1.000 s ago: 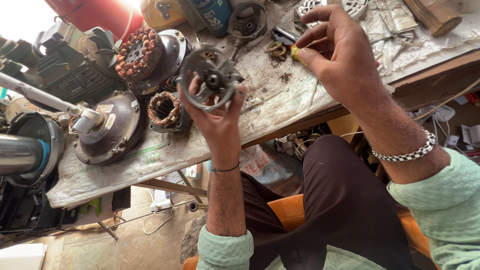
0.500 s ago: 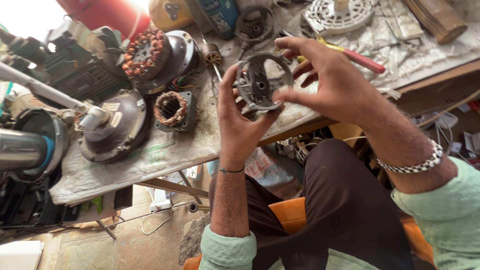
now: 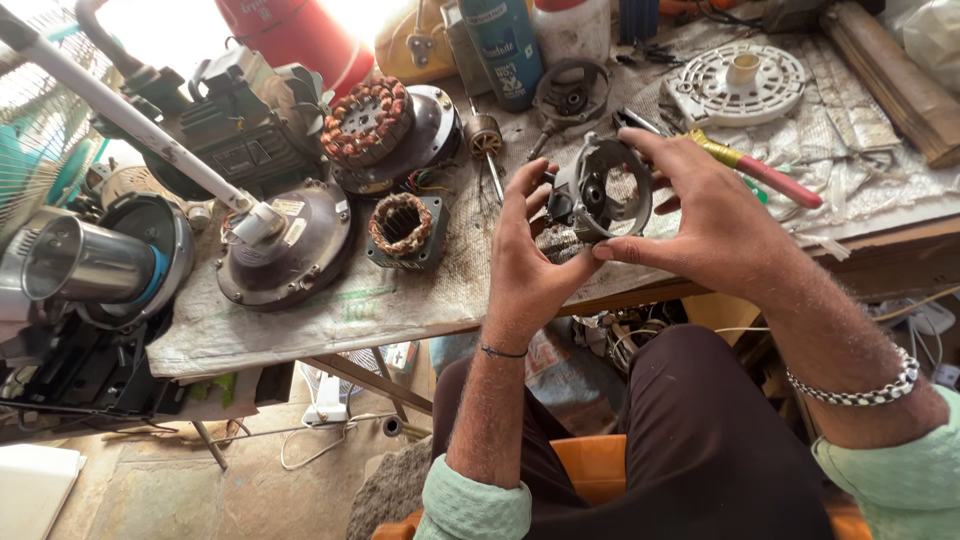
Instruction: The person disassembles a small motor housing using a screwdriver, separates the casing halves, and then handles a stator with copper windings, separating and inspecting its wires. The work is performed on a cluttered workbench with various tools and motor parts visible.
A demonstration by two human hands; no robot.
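Observation:
Both hands hold a round grey metal motor end cover (image 3: 597, 190) with open windows and a dark hub, above the front edge of the workbench (image 3: 300, 320). My left hand (image 3: 527, 265) grips its left side with fingers upright. My right hand (image 3: 700, 210) wraps over its top and right rim, thumb underneath. A beaded bracelet sits on my right wrist, a thin band on the left.
On the bench lie a copper-wound stator (image 3: 368, 120), a small square stator (image 3: 402, 226), a domed fan motor housing (image 3: 285, 245), a spray can (image 3: 504, 50), a red-handled screwdriver (image 3: 760, 170) and a white plastic grille (image 3: 737, 82). A steel cylinder (image 3: 85, 262) sits at left.
The cover has travelled right and been tilted more edge-on. My right hand, which reached toward the back of the bench a second ago, now grips the cover together with the left.

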